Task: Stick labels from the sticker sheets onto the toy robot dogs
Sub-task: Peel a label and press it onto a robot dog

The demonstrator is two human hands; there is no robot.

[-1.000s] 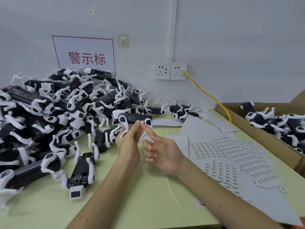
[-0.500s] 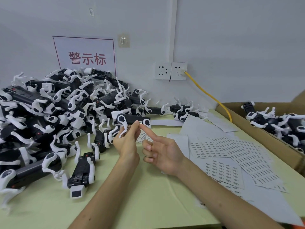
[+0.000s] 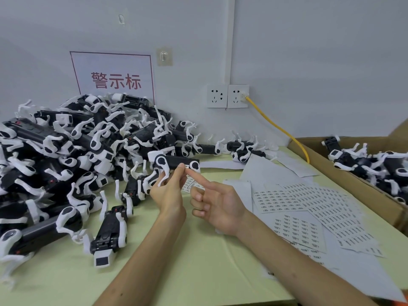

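Observation:
My left hand holds a black and white toy robot dog up above the table, fingers curled round its body and white legs. My right hand is beside it, index finger stretched out with its tip pressing a small white label on the dog's black side; the other fingers are curled. Sticker sheets covered in rows of small labels lie on the table to the right.
A big pile of robot dogs fills the left of the pale green table. A cardboard box with more dogs stands at the right. A yellow cable runs from the wall socket.
The held dog and both hands have shifted slightly left and up. My right index finger stays on the label on the dog's side.

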